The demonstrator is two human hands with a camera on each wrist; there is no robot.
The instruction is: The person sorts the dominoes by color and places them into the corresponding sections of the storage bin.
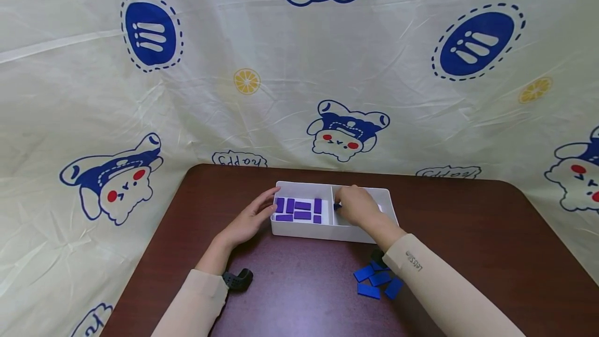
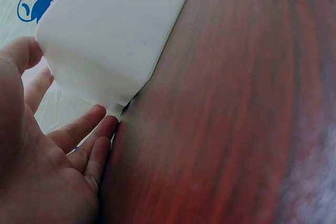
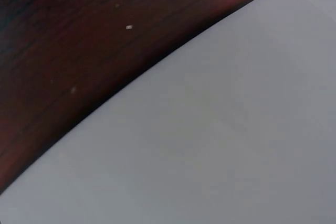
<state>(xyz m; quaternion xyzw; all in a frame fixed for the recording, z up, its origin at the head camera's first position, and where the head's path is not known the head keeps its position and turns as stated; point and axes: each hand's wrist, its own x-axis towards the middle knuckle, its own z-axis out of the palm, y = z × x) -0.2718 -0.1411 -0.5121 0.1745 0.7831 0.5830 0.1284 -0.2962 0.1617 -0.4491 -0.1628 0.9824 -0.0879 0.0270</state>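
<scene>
A white two-compartment box (image 1: 304,230) stands toward the back of the table. Several flat purple tiles (image 1: 302,206) lie in its left compartment, some crosswise and some lengthwise. My left hand (image 1: 247,223) touches the box's left end, its fingers spread and fairly straight; the left wrist view shows the fingertips at the white corner. Inside the right compartment, my right hand (image 1: 357,206) pinches a small dark blue tile (image 1: 337,206) beside the divider. That hand covers much of the compartment's floor. Only the white box wall fills most of the right wrist view, with no fingers there.
Several loose blue tiles (image 1: 368,290) lie in a pile in front of the box, partly under the right forearm. The brown table (image 1: 299,285) ends at a printed white sheet (image 1: 262,118) behind. Black bands (image 1: 238,280) sit at the wrists.
</scene>
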